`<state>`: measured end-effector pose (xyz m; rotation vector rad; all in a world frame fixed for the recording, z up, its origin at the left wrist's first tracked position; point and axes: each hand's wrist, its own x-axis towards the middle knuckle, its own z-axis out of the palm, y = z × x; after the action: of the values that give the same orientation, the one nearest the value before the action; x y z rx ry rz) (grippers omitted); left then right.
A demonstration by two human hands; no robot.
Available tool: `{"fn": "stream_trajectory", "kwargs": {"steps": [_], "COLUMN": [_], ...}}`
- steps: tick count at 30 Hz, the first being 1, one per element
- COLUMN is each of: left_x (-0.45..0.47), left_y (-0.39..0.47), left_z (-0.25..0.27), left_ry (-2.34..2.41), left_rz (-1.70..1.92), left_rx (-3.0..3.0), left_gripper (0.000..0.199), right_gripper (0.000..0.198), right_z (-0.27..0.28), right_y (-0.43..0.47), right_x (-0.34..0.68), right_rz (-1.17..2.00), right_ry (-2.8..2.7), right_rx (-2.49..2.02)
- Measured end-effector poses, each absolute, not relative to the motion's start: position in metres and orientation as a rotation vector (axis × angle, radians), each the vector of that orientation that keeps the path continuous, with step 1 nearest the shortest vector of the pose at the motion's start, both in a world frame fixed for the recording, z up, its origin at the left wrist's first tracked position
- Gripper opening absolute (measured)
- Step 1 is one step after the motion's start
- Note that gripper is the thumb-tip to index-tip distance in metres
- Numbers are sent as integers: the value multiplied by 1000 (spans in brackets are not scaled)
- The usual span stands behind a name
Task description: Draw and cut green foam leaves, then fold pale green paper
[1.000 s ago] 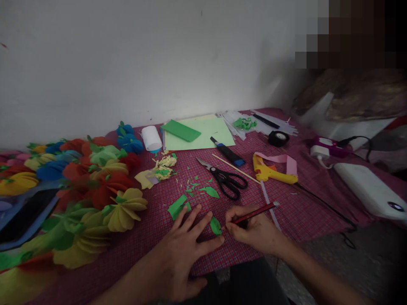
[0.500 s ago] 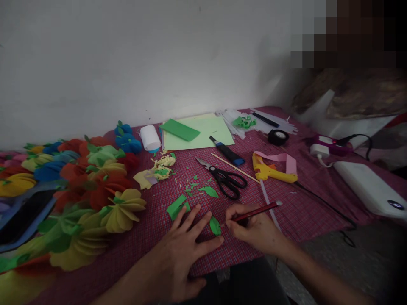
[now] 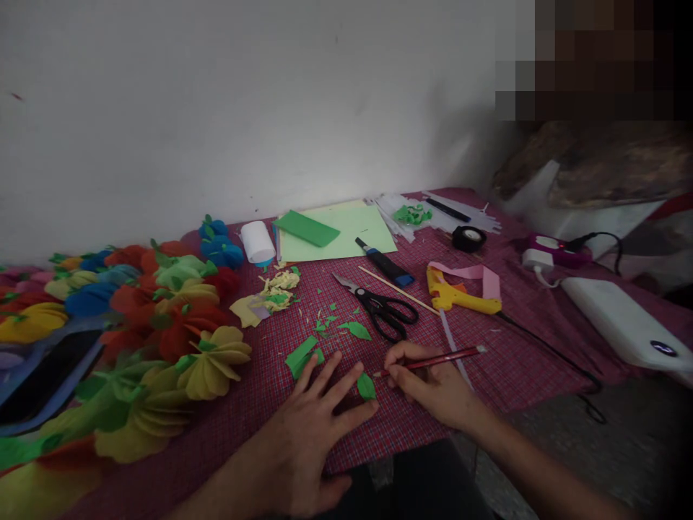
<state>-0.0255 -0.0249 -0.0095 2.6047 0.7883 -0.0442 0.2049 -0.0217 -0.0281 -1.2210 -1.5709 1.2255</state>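
Observation:
Fingers spread, my left hand (image 3: 319,419) lies flat on the checked cloth, its thumb and forefinger at the edges of a small green paper leaf (image 3: 366,386). Under or beside its other fingertips is a folded green paper strip (image 3: 302,355). My right hand (image 3: 427,383) pinches a red pencil (image 3: 433,360), whose tip points left just above the leaf's right edge; whether it touches the leaf I cannot tell. Another green leaf (image 3: 356,331) and green scraps (image 3: 323,325) lie beyond. Black-handled scissors (image 3: 385,307) rest partly spread behind my right hand.
Colourful paper pumpkin-like shapes (image 3: 178,303) crowd the left beside a phone (image 3: 51,372). A yellow glue gun (image 3: 463,297), a blue-black cutter (image 3: 385,263), a thin stick (image 3: 398,289), green paper sheets (image 3: 341,245), a tape measure (image 3: 468,238) and a white power bank (image 3: 622,321) lie around.
The pencil has tilted flatter in my right hand, and its tip has shifted slightly up beside the leaf. My left hand stays nearly in place. The view has moved a little.

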Motion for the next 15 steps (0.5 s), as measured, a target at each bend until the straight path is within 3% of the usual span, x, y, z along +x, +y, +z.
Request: {"fn": "stream_trajectory", "kwargs": {"steps": [15], "left_x": [-24], "left_y": [-24], "left_z": [-6], "left_ry": [782], "left_rz": [-56], "left_rx": [2604], "left_gripper": [89], "right_gripper": [14], "right_z": [-33], "right_y": [-20], "right_x": [200], "right_rz": [1211], "right_ry": [-1721], "right_rx": [-1249]}}
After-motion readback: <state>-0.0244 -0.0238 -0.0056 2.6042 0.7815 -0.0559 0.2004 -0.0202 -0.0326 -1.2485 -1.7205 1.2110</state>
